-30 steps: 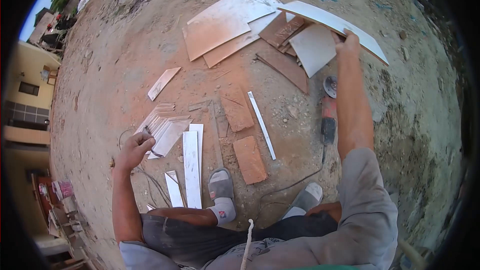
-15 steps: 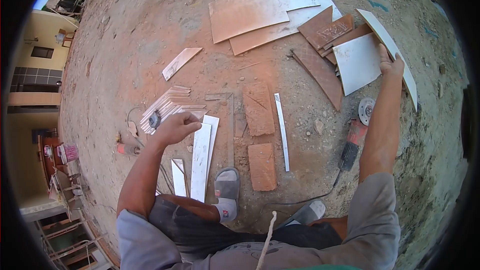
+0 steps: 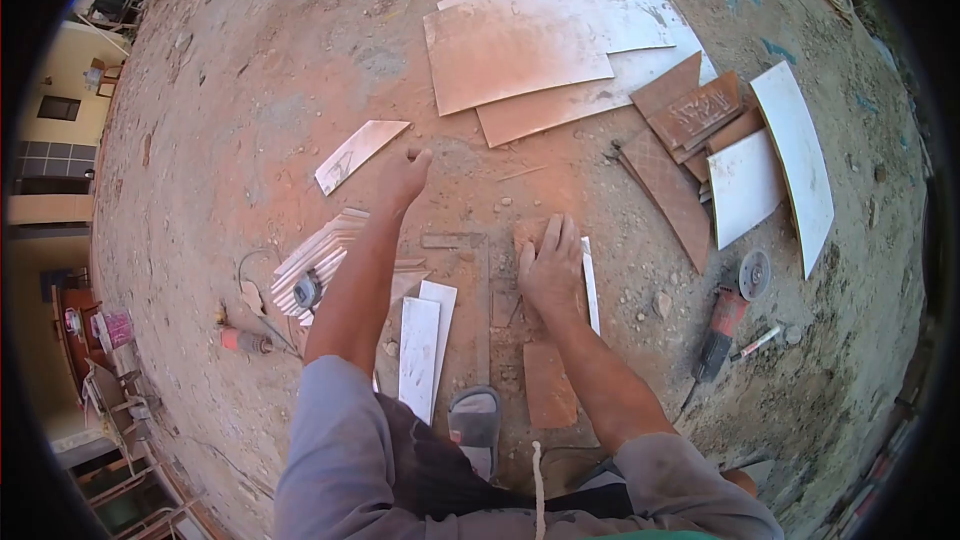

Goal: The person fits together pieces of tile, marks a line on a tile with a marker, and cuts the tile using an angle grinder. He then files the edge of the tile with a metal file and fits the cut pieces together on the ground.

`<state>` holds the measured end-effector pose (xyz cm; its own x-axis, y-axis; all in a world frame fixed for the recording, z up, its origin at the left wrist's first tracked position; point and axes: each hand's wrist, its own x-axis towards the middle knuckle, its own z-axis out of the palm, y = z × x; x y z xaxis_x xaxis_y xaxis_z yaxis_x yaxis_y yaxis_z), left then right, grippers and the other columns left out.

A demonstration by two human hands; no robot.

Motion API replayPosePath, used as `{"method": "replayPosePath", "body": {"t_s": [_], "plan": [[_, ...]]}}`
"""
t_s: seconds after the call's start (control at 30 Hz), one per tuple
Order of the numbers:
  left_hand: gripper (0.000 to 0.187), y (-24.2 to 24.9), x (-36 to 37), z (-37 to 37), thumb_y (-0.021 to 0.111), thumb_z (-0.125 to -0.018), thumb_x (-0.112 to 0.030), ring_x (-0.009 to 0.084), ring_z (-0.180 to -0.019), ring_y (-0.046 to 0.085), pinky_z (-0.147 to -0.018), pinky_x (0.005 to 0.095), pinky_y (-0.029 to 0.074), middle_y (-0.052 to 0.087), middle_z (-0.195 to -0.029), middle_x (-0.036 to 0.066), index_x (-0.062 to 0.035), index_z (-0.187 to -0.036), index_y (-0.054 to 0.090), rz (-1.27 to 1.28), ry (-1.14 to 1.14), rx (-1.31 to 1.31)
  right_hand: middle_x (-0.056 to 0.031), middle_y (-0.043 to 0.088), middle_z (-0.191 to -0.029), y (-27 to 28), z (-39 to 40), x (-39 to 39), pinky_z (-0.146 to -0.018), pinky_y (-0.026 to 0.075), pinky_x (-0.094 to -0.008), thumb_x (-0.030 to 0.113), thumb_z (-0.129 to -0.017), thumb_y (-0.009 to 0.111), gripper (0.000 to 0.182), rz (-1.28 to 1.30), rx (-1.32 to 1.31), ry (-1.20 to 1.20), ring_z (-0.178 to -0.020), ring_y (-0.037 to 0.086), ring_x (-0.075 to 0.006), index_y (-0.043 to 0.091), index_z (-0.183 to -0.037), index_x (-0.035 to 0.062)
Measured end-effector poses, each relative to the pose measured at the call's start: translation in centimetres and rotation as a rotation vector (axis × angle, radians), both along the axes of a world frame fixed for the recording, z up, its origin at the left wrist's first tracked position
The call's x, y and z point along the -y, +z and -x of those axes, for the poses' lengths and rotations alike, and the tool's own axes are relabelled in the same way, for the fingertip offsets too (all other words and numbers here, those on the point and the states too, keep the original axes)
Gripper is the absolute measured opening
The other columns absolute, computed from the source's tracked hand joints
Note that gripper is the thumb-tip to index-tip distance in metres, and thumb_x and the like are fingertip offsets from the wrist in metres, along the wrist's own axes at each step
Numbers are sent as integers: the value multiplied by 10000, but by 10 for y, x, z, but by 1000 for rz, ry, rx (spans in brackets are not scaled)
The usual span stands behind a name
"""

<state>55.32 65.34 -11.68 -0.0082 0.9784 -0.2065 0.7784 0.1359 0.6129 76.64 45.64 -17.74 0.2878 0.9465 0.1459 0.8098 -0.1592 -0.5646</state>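
Observation:
My right hand lies on the upper reddish brick, its fingers stretched out over the top. Just below is a second brick, and a narrow white tile strip lies along the right side of the upper one. My left hand is in the air with curled fingers, and nothing shows in it. A cut tile piece on the ground is nearest to it. Left of the bricks lies a metal square.
Large white tiles lie at the top. Brown tile offcuts and a long white tile piece are on the right, above an angle grinder and a marker. Stacked strips and another power tool lie left.
My right hand has let go of the long white tile piece and moved left and down onto the brick. The tile piece now lies flatter. My left hand has moved up, away from the strips.

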Motion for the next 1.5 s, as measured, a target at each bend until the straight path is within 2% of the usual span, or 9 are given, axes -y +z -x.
{"method": "replayPosePath", "body": {"t_s": [0.2, 0.3, 0.47, 0.57, 0.67, 1.0, 1.1, 1.23, 1.5], "plan": [[538, -67, -106, -45, 601, -865, -444, 377, -1051, 638, -925, 429, 473, 677, -1068, 260, 61, -1039, 668, 102, 239, 99, -328, 364, -1394, 11, 4, -6, -1095, 286, -576, 370, -882, 607, 730, 73, 147, -11, -1311, 359, -461, 322, -1388, -74], [588, -81, -131, -65, 607, -857, -464, 401, -1061, 628, -947, 441, 458, 672, -1060, 279, 85, -1058, 663, 51, 331, -159, -328, 371, -1383, 11, 4, -7, -1087, 293, -582, 388, -874, 615, 744, 91, 164, -3, -1293, 372, -468, 326, -1387, -68], [648, -87, -156, -50, 644, -841, -541, 331, -841, 681, -699, 417, 531, 687, -1016, 235, 79, -1026, 679, 183, 418, 125, -325, 373, -1365, 9, 1, -10, -1064, 311, -597, 398, -852, 637, 763, 85, 174, -14, -1256, 390, -482, 327, -1383, -54], [590, -65, -136, -49, 647, -853, -568, 222, -683, 646, -531, 344, 477, 691, -901, 148, 8, -974, 694, 382, 355, 191, -323, 360, -1371, 8, 2, -8, -1055, 314, -602, 393, -851, 639, 766, 90, 177, -6, -1247, 395, -475, 316, -1385, -52], [468, -58, -104, -51, 654, -865, -559, 179, -768, 616, -579, 300, 419, 660, -882, 44, -105, -976, 679, 582, 246, 414, -319, 351, -1376, 6, 2, -10, -1055, 308, -604, 390, -854, 635, 765, 73, 172, -3, -1243, 396, -470, 307, -1389, -48], [435, -14, 32, -52, 596, -924, -502, 123, -656, 619, -539, 248, 401, 661, -798, 11, -86, -1044, 633, 653, 158, 742, -281, 353, -1404, 6, -1, -4, -1082, 277, -542, 360, -911, 564, 662, 84, 92, -50, -1299, 359, -434, 330, -1385, -39], [422, -4, 84, -35, 610, -923, -475, 117, -622, 616, -521, 229, 416, 666, -792, 26, -68, -1035, 631, 619, 173, 800, -258, 432, -1371, 3, -11, -2, -1105, 280, -514, 372, -947, 498, 581, -34, -40, -53, -1302, 382, -418, 414, -1345, -44], [404, 16, 154, -14, 639, -919, -421, 117, -590, 626, -543, 223, 466, 687, -806, 46, -32, -1026, 644, 559, 198, 834, -205, 562, -1286, 9, -34, 4, -1107, 305, -430, 442, -1037, 282, 597, -59, -1037, -407, -1260, 477, -315, 490, -1311, -46], [427, 31, 300, -44, 618, -934, -421, 131, -726, 664, -581, 271, 504, 697, -936, 85, -16, -1070, 627, 807, 96, 1002, -228, 571, -1267, 77, -41, 39, -999, 473, -445, 301, -1039, 406, 477, 113, -1524, -526, -1174, 573, -315, 455, -1309, -90]]}}
